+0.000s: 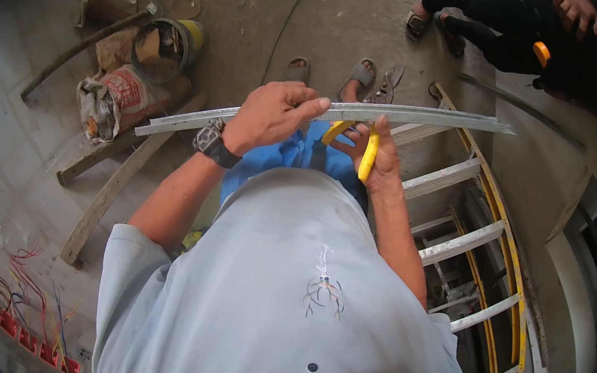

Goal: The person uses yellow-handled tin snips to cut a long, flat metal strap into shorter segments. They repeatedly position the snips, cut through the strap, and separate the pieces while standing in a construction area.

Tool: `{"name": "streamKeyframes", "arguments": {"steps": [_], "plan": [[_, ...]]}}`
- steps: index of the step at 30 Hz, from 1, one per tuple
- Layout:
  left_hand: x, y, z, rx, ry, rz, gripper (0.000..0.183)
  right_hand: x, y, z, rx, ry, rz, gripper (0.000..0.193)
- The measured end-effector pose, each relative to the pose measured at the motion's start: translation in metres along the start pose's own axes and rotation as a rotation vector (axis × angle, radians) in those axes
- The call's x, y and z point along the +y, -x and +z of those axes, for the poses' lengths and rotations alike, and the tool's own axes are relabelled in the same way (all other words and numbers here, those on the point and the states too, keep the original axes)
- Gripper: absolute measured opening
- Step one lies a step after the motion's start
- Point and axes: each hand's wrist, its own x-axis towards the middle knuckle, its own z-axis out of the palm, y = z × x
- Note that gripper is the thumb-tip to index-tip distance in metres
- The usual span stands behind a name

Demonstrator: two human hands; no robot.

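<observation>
A long, thin galvanized metal channel [428,117] stretches across in front of my body, its left end slightly lower. My left hand [270,116] grips it left of its middle, thumb along the top. In my right hand [382,152] is a pair of tin snips with yellow handles [370,154]; the handles are spread apart, with fingers between them. The metal head of the snips [385,88] shows beyond the channel's far edge. Whether the blades touch the metal cannot be made out, as the channel covers part of the tool.
To my right lies a ladder [461,242] with yellow rails. A bucket [162,50], torn sacks [121,99] and wooden pieces [116,196] lie at left. Red electrical boxes [49,354] with loose wires are at lower left. Another person in black [486,19] is at upper right.
</observation>
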Motion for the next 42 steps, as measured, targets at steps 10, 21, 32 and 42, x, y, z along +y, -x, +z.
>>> {"name": "streamKeyframes", "arguments": {"steps": [10, 21, 32, 42], "plan": [[-0.022, -0.056, -0.021, -0.274, 0.148, -0.116, 0.071, -0.037, 0.046, -0.064, -0.061, 0.427, 0.354, 0.057], [-0.001, -0.072, -0.075, -0.324, -0.299, 0.112, 0.035, -0.094, 0.159, 0.012, -0.017, 1.035, 0.108, 0.09], [0.055, -0.064, -0.122, -0.303, -0.814, 0.448, 0.024, -0.127, 0.055, 0.079, -0.287, 1.201, -0.139, 0.098], [0.088, -0.06, -0.168, -0.412, -0.824, 0.411, 0.02, -0.099, 0.028, 0.117, -0.428, 1.184, -0.303, 0.093]]}}
